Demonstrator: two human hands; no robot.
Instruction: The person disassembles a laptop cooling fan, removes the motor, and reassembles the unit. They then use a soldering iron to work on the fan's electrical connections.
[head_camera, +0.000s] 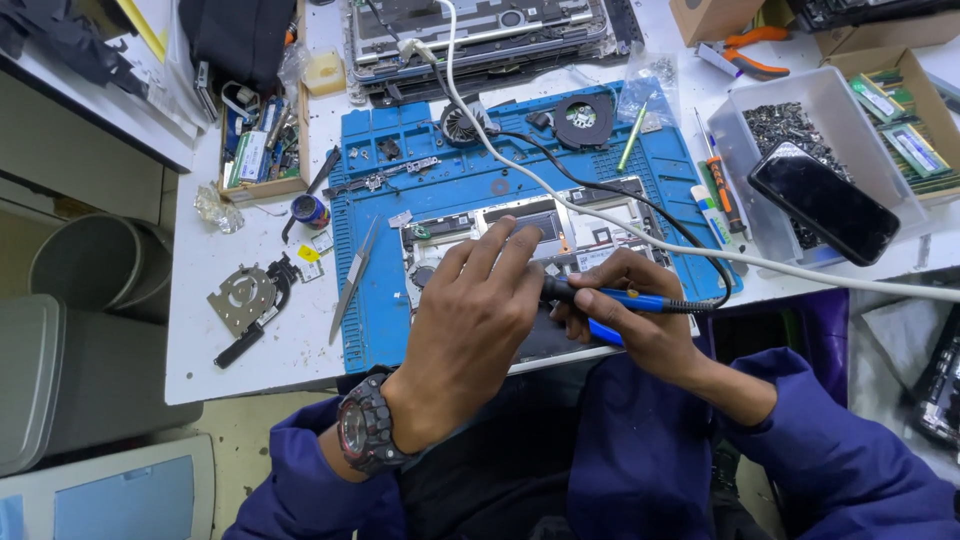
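Observation:
An opened laptop base (585, 230) lies on a blue repair mat (440, 170) at the table's front edge. My left hand (470, 320) rests flat on it with fingers spread, a black and red watch on the wrist. My right hand (640, 320) grips a blue and black soldering iron (610, 297), tip pointing left towards my left fingers. Its black cable (640, 205) loops back over the mat. Much of the board is hidden under my hands.
Two black fans (585, 118) lie at the mat's back, tweezers (352, 282) at its left. A stack of laptop parts (480, 35) sits behind. A clear bin (745, 140) with screws and a black phone (822, 202) stands right. A white cable (800, 270) crosses the table.

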